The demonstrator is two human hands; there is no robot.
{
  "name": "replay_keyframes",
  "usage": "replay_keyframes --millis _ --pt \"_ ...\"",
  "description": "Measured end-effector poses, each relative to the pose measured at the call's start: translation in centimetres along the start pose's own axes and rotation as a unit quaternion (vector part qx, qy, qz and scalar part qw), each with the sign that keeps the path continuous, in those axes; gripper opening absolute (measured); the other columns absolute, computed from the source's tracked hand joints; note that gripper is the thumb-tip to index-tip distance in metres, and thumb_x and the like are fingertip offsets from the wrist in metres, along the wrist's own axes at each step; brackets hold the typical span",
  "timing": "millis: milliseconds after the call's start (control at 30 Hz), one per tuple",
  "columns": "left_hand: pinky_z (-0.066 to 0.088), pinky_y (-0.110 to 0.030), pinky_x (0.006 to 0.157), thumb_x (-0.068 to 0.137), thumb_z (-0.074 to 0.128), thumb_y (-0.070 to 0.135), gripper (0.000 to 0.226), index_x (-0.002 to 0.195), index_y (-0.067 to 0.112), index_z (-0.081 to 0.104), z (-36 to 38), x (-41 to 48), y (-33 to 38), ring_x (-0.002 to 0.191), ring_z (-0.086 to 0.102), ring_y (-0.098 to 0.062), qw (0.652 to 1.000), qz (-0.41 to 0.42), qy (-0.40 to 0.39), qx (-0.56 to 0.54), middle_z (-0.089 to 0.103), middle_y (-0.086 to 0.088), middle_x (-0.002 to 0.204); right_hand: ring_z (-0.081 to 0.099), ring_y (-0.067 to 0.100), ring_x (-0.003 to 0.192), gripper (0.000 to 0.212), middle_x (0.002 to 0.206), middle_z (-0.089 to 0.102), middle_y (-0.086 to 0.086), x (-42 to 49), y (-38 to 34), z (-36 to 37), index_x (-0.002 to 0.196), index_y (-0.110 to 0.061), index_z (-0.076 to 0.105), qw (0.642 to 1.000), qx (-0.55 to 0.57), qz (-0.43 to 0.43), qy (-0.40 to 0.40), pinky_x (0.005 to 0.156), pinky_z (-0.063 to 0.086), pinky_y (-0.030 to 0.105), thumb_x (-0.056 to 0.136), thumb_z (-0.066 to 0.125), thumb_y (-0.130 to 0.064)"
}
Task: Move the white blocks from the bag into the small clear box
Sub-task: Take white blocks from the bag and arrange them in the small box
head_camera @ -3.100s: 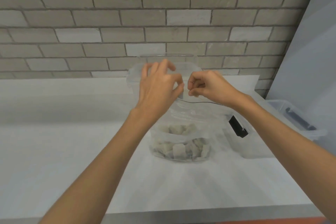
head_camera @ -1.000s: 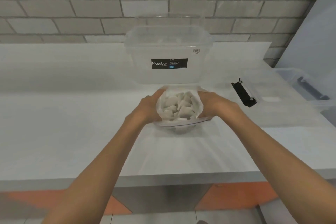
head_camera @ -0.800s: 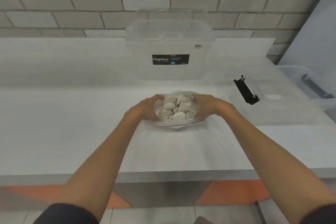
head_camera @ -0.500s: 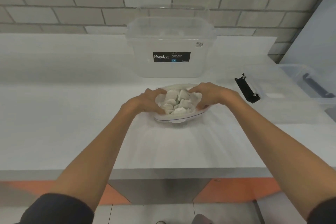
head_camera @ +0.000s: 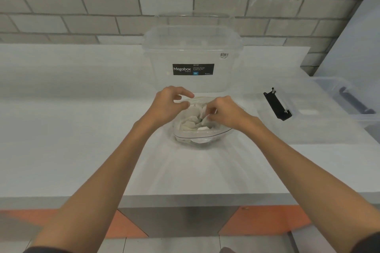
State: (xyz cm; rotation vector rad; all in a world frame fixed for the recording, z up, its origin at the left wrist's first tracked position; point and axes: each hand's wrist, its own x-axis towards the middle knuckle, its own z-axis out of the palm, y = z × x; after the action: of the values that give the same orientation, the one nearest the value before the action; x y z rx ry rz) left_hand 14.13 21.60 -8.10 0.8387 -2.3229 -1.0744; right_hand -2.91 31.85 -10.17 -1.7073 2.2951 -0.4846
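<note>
The white blocks (head_camera: 192, 123) are all in the bag (head_camera: 202, 139), which sits on the desk (head_camera: 82, 139) directly between and under the two hands, its mouth gaping upward. Half a second ago both hands cupped the sides of the bag and spread it wide. Now the right hand (head_camera: 226, 114) has gone into the opening, knuckles up and fingers curled down among the blocks, where they appear to pinch one. The left hand (head_camera: 169, 106) has risen to the far left rim and holds the plastic between thumb and forefinger, its other fingers loosely arched. The opening step looks finished and the first pick looks to be starting, with the left hand steadying the bag so it does not lift with the block. Both forearms reach straight forward over the desk edge and converge at the bag, the hands close together but not touching.

The small clear box (head_camera: 329, 129), with a black latch (head_camera: 277, 104), lies well to the right of the right hand. A larger labelled box (head_camera: 191, 47) stands just beyond the hands.
</note>
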Motion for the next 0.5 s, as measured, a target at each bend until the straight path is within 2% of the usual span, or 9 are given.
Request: replay_keyframes --millis 67,100,167,267,333,433,500 --pt "0.043 -0.019 0.083 0.088 0.065 0.01 0.021 0.103 0.023 0.072 0.1 -0.1 0.0 0.1 0.062 -0.008 0.999 -0.018 0.007 -0.032 0.065 0.009 0.115 0.062 0.014 0.069 0.009 0.076 0.067 0.003 -0.1 -0.1 -1.2 0.081 -0.011 0.071 0.998 0.057 0.023 0.029 0.065 0.048 0.012 0.081 0.065 -0.004" --pt "0.043 -0.017 0.08 0.088 0.065 0.009 0.02 0.102 0.022 0.072 0.1 -0.1 0.0 0.096 0.065 -0.006 0.998 -0.028 0.011 -0.053 0.067 0.009 0.112 0.062 0.012 0.062 0.009 0.072 0.068 0.006 -0.3 -0.2 -1.8 0.08 -0.011 0.069 0.993 0.104 0.041 0.045 0.058 0.046 0.009 0.082 0.065 -0.003" --pt "0.045 -0.015 0.076 0.088 0.066 0.011 0.019 0.102 0.021 0.072 0.4 -0.2 -0.1 0.09 0.067 -0.005 0.995 -0.043 0.011 -0.093 0.07 0.007 0.106 0.064 0.01 0.054 0.009 0.068 0.069 0.01 -0.6 -0.4 -2.7 0.079 -0.01 0.066 0.968 0.224 0.084 0.076 0.051 0.05 0.013 0.083 0.064 -0.002" --pt "0.05 -0.023 0.079 0.085 0.071 0.021 0.016 0.101 0.025 0.071 1.1 -0.2 -0.3 0.089 0.068 -0.01 0.991 -0.055 -0.001 -0.124 0.072 0.004 0.098 0.068 0.014 0.059 0.005 0.072 0.068 0.011 -1.3 -0.8 -3.7 0.086 -0.006 0.064 0.906 0.392 0.136 0.085 0.053 0.054 0.02 0.085 0.065 -0.001" --pt "0.052 -0.026 0.081 0.082 0.075 0.027 0.022 0.103 0.025 0.07 1.6 -0.3 -0.1 0.09 0.069 -0.012 0.987 -0.066 -0.019 -0.145 0.073 0.002 0.095 0.07 0.015 0.063 0.005 0.074 0.068 0.013 -1.6 -1.1 -3.8 0.087 -0.004 0.062 0.851 0.497 0.152 0.08 0.055 0.055 0.021 0.087 0.062 0.001" --pt "0.051 -0.024 0.075 0.082 0.076 0.024 0.021 0.1 0.019 0.068 2.1 -0.4 0.6 0.083 0.071 -0.012 0.977 -0.069 -0.029 -0.199 0.073 -0.001 0.088 0.073 0.018 0.07 0.008 0.077 0.071 0.014 -2.1 -1.4 -3.4 0.088 -0.003 0.059 0.761 0.622 0.169 0.075 0.058 0.056 0.023 0.089 0.057 0.005" --pt "0.052 -0.029 0.077 0.083 0.075 0.018 0.017 0.099 0.014 0.068 2.1 -0.5 1.2 0.079 0.07 -0.013 0.968 -0.063 -0.012 -0.242 0.071 -0.002 0.082 0.073 0.019 0.075 0.008 0.082 0.073 0.015 -2.4 -1.4 -2.8 0.089 -0.001 0.06 0.729 0.658 0.179 0.059 0.059 0.056 0.023 0.09 0.056 0.005"
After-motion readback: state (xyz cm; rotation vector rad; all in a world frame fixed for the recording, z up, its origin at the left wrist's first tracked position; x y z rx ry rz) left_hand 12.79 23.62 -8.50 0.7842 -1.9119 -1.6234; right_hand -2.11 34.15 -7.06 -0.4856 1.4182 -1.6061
